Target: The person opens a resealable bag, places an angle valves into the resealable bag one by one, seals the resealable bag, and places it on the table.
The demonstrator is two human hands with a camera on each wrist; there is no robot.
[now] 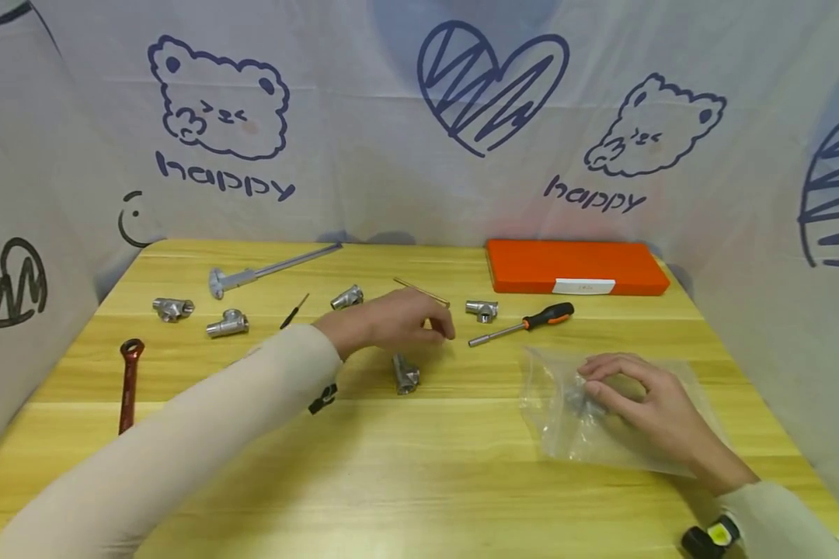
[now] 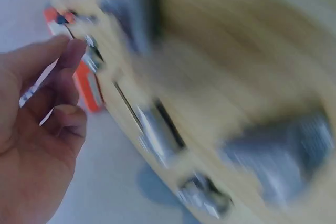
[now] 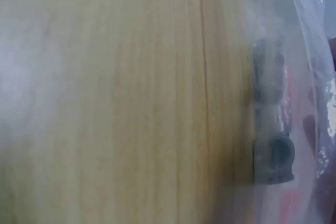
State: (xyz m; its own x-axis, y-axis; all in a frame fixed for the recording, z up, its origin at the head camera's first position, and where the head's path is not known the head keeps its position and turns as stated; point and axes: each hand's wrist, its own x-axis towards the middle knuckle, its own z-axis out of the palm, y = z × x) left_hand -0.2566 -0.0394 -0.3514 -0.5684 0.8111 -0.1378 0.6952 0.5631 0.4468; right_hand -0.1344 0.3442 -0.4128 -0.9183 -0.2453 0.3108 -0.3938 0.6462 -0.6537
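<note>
My left hand [image 1: 407, 317] hovers over the middle of the table, its fingers loosely curled with nothing seen in them. Just below it lies a metal tee fitting [image 1: 407, 376]; another tee fitting [image 1: 346, 297] is partly hidden behind my wrist. At the right, my right hand [image 1: 646, 397] pinches a clear plastic bag [image 1: 552, 423] between thumb and fingers. Grey metal fittings [image 3: 274, 156] show through the bag in the right wrist view, where little of the hand is visible. The left wrist view is blurred by motion.
More tee fittings [image 1: 228, 323] lie at left, with one tee fitting [image 1: 482, 310] at right. Around them are a caliper [image 1: 252, 275], red wrench [image 1: 130, 384], small black screwdriver [image 1: 294, 312], thin brass-coloured rod [image 1: 421, 290], orange-black screwdriver [image 1: 548, 315] and orange box [image 1: 576, 264]. Fabric walls enclose the table.
</note>
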